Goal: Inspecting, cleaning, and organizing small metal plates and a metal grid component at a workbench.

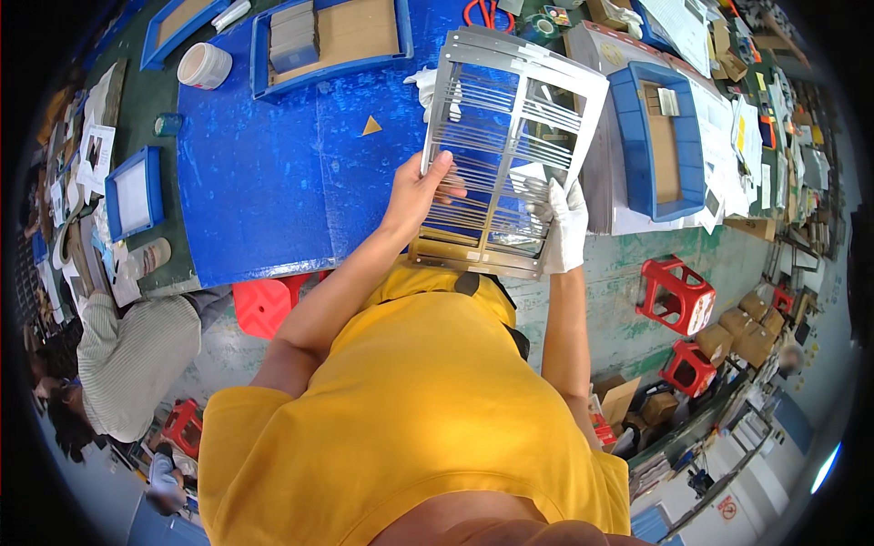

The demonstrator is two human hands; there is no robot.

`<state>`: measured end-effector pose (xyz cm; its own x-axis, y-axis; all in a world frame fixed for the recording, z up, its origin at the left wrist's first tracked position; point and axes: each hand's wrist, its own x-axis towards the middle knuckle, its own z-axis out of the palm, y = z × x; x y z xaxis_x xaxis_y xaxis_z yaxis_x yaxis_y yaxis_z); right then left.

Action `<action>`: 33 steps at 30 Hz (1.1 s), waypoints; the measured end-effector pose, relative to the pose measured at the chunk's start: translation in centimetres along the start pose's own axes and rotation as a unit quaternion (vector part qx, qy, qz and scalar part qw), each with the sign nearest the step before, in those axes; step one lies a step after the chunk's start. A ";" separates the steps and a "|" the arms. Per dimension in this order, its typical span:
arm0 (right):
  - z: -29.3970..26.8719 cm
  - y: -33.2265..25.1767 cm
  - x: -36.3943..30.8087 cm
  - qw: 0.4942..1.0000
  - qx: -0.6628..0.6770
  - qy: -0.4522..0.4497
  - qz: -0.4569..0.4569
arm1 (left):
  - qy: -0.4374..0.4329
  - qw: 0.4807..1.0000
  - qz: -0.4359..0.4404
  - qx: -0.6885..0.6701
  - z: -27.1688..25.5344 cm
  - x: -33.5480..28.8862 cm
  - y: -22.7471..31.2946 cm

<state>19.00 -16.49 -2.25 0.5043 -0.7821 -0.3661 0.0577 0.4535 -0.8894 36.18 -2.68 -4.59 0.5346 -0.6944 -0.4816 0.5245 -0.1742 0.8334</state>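
Observation:
In front of my yellow shirt I hold a stack of thin, slotted metal sheets [510, 141], silvery with a white right edge. They are tilted, and the blue tabletop shows through the slots. My bare left hand [417, 189] grips the left edge, thumb on the upper face. On the lower right edge, my right hand [566, 226] in a white glove is closed around the sheets. Partly hidden behind them lies a white cloth or glove [423, 84]. A small tan triangle [371, 126] rests on the blue tabletop [264, 182] to the left.
A blue tray [410, 36] with grey blocks stands at the back, a white tub [205, 66] beside it. Another blue tray [637, 155] sits on papers at right. Red stools [678, 296] stand on the floor. At left, a person in a striped shirt [141, 369] is close by.

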 end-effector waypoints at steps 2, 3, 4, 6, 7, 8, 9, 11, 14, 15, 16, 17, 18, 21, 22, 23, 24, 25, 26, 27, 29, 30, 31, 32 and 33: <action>-0.3 0.6 0.1 1.000 -0.015 -0.018 -0.003 | 0.010 1.000 0.005 -0.003 -0.2 -0.2 0.1; -0.2 0.6 0.0 1.000 -0.015 -0.018 -0.002 | 0.011 1.000 0.004 -0.004 -0.3 -0.2 0.0; -0.1 0.7 0.0 0.999 -0.027 -0.020 -0.002 | 0.013 1.000 0.006 -0.002 -0.5 -0.3 -0.1; 0.1 0.9 0.0 0.999 -0.038 -0.022 -0.001 | 0.015 1.000 0.007 -0.001 -1.0 -0.3 -0.3; 0.1 1.0 -0.1 0.999 -0.042 -0.017 0.003 | 0.010 1.000 0.002 0.005 -1.2 -0.3 -0.5; 0.2 1.1 -0.2 0.999 -0.046 -0.013 0.008 | 0.004 1.000 -0.003 0.012 -1.4 -0.3 -0.5; 0.3 1.1 -0.3 0.999 -0.047 -0.014 0.008 | 0.005 1.000 -0.003 0.011 -1.5 -0.3 -0.5; 0.5 1.1 -0.6 0.999 -0.053 -0.008 0.007 | 0.004 1.000 -0.003 0.028 -1.6 -0.5 -0.4; 0.3 1.6 -0.7 0.997 -0.067 -0.025 0.002 | 0.019 1.000 0.013 0.010 -1.6 -1.0 -0.6; 0.4 1.6 -0.8 0.997 -0.067 -0.025 0.002 | 0.019 1.000 0.013 0.010 -1.7 -1.2 -0.8; 0.5 1.5 -0.9 0.997 -0.075 -0.023 0.010 | 0.023 1.000 0.008 0.008 -1.8 -1.3 -0.9; 0.6 1.5 -1.0 0.996 -0.083 -0.020 0.019 | 0.026 1.000 0.002 0.006 -1.9 -1.4 -1.1; 0.6 1.6 -1.1 0.997 -0.074 -0.019 0.024 | 0.027 1.000 -0.002 0.005 -2.0 -1.4 -1.2; 0.4 2.0 -1.2 0.997 -0.064 -0.026 0.024 | 0.034 0.999 -0.005 0.006 -2.0 -1.6 -1.4; 0.4 1.9 -1.2 0.997 -0.064 -0.027 0.024 | 0.034 0.999 -0.004 0.005 -2.0 -1.6 -1.4; 0.5 1.9 -1.2 0.997 -0.070 -0.026 0.021 | 0.032 0.999 -0.002 0.007 -2.0 -1.6 -1.3; 0.5 1.8 -1.2 0.997 -0.076 -0.025 0.018 | 0.031 0.999 0.002 0.008 -2.1 -1.6 -1.3; 0.6 1.7 -1.3 0.997 -0.076 -0.025 0.018 | 0.031 1.000 0.002 0.007 -2.0 -1.6 -1.2; 0.7 1.6 -1.4 0.997 -0.075 -0.021 0.017 | 0.031 1.000 0.002 0.005 -2.0 -1.7 -1.1; 0.8 1.6 -1.5 0.997 -0.073 -0.017 0.017 | 0.031 1.000 0.002 0.003 -2.0 -1.7 -1.1; 0.6 1.7 -1.5 0.997 -0.071 -0.017 0.015 | 0.030 1.000 0.000 0.005 -2.0 -1.7 -1.2; 0.5 1.8 -1.6 0.997 -0.070 -0.017 0.014 | 0.029 1.000 -0.004 0.006 -2.0 -1.7 -1.2; 0.5 1.8 -1.6 0.997 -0.070 -0.017 0.014 | 0.029 1.000 -0.003 0.006 -2.0 -1.7 -1.2; 0.5 1.7 -1.7 0.998 -0.066 -0.015 0.013 | 0.027 1.000 -0.003 0.005 -1.9 -1.7 -1.2; 0.6 1.7 -1.8 0.998 -0.061 -0.013 0.012 | 0.024 1.000 -0.003 0.004 -1.9 -1.7 -1.3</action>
<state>18.69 -14.07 -2.97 0.5257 -0.7600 -0.3821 -0.0594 0.4152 -0.9078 35.88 0.01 -5.35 0.5631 -0.6589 -0.4988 0.5224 -0.1839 0.8326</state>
